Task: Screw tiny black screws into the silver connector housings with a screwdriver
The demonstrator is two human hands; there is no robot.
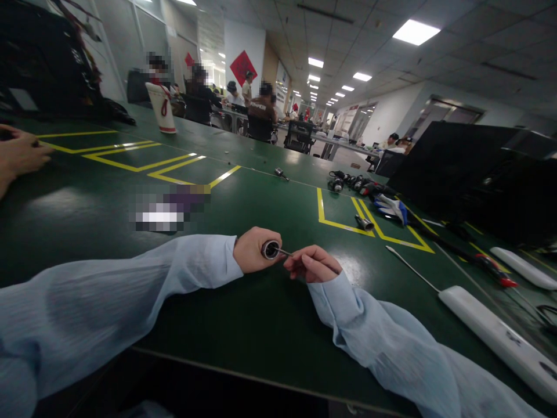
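My left hand [251,249] is closed around a short metal cylinder [270,250], its round open end turned towards me and dark inside. From that opening a thin metal rod [284,252] runs out to the right. The fingertips of my right hand [314,264] pinch the rod's outer end. How deep the rod reaches inside the cylinder is hidden. Both hands are just above the green table [261,325]. Farther off on the table lie another metal cylinder [364,223] and a small metal piece with a thin shaft [281,173].
Yellow tape outlines [321,206] mark the table. To the right are a white power strip-like bar [487,331], a blue-and-white glove [390,209] and dark cabled parts [348,182]. A paper cup [162,110] stands at the far left, near another person's hand [24,152].
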